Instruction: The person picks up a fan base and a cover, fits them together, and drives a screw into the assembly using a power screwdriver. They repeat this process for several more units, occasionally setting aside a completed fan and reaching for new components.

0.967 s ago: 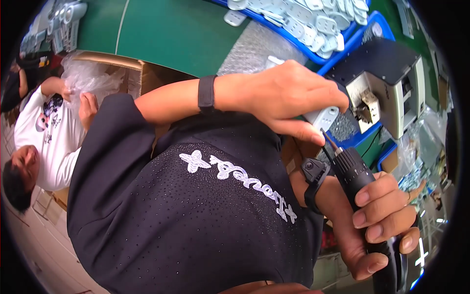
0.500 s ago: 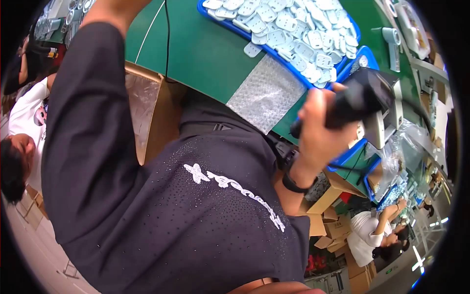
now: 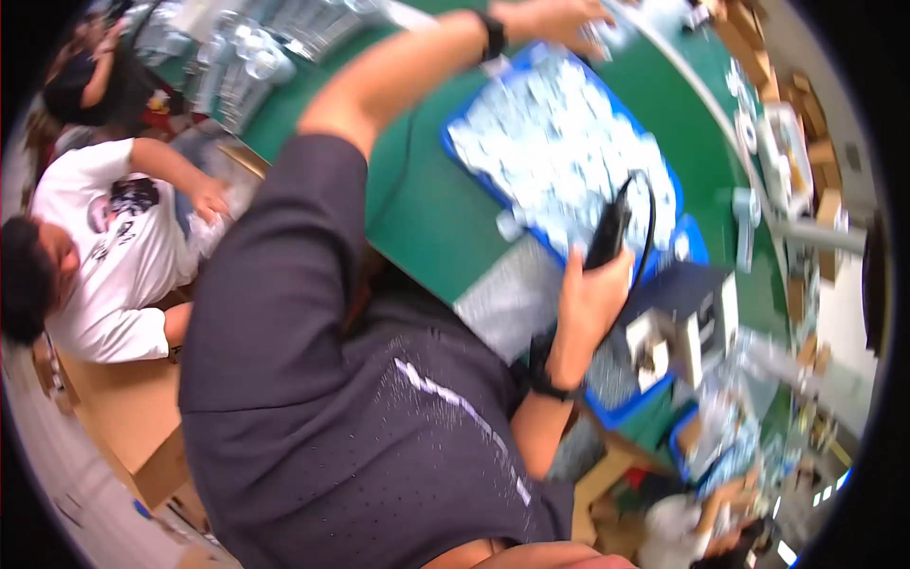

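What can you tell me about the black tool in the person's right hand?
The black tool is long and chunky, dark all over, and looks like plastic. A thin black cord loops from its upper end and bends back down. The right hand grips its lower part, so that end is hidden. It leans a little to the right, and in the picture it shows in front of the blue tray of pale pieces. Blur hides its small details.

A green tabletop (image 3: 441, 232) spans the upper middle of the frame, pale floor (image 3: 71, 469) shows at lower left, cartons (image 3: 823, 156) crowd the upper right, and white lights (image 3: 787, 553) glow lower right.
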### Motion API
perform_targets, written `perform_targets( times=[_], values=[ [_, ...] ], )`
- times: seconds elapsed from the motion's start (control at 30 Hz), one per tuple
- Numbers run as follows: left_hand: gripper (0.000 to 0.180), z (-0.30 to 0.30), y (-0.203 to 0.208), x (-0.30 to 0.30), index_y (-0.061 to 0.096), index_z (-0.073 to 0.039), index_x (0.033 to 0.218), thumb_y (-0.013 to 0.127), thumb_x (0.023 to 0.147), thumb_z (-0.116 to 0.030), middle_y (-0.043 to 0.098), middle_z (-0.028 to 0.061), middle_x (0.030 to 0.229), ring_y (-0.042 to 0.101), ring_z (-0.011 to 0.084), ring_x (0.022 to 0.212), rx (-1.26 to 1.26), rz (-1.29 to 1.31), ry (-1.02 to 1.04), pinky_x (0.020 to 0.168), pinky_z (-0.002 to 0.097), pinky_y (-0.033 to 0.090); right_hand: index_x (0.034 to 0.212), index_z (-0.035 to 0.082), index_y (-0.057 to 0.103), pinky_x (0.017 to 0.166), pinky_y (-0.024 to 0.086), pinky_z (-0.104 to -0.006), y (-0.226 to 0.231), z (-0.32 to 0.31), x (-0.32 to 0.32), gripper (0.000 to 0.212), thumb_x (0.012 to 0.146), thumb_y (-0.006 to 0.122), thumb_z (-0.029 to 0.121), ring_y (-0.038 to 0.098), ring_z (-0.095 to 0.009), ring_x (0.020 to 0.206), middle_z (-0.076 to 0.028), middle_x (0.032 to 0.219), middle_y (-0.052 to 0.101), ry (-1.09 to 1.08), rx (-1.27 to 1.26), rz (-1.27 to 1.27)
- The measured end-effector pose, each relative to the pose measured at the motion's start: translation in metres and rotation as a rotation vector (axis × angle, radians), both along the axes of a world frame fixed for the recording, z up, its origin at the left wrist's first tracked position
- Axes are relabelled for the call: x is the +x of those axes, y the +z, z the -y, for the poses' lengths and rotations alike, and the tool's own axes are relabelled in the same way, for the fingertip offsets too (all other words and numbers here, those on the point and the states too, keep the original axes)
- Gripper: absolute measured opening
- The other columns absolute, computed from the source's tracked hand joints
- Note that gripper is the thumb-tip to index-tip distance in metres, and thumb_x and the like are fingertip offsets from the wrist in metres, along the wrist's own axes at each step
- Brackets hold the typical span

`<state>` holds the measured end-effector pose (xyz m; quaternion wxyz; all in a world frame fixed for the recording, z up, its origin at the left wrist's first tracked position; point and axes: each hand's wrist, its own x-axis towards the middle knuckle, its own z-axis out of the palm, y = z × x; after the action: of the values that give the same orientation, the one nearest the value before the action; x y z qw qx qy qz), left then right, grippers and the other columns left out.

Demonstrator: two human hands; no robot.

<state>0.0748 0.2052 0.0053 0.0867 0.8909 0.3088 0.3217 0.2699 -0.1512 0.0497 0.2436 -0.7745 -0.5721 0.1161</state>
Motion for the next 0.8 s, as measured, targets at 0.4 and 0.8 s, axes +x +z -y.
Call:
perform_targets(
  times=[0.4,0.8],
  values=[
    [0.049,0.185,0.004,-0.204,0.058,-0.008,0.117,0.077,0.075,-0.026,0.061,0.0117,0.112,0.055,0.0289,0.111,0.027,-0.436,1.377,0.089,0.0488,0.045,0.119,-0.002,0.050,0.080,0.049,-0.0467,-0.005,-0.005,0.008,0.049,0.079,0.075,0.013,0.063,-0.046,0.089,-0.025,0.096,0.065,0.009,-0.058,-0.244],
    [0.038,0.243,0.064,-0.151,0.062,-0.004,0.105,0.076,0.070,-0.010,0.063,0.0104,0.102,0.060,0.0271,0.094,0.335,0.167,0.775,0.084,0.0365,0.049,0.131,0.002,0.050,0.048,0.044,-0.0237,0.016,0.013,0.030,0.052,0.083,0.070,0.003,0.055,-0.009,0.054,-0.005,0.084,0.057,-0.021,0.032,-0.993]
  ],
)
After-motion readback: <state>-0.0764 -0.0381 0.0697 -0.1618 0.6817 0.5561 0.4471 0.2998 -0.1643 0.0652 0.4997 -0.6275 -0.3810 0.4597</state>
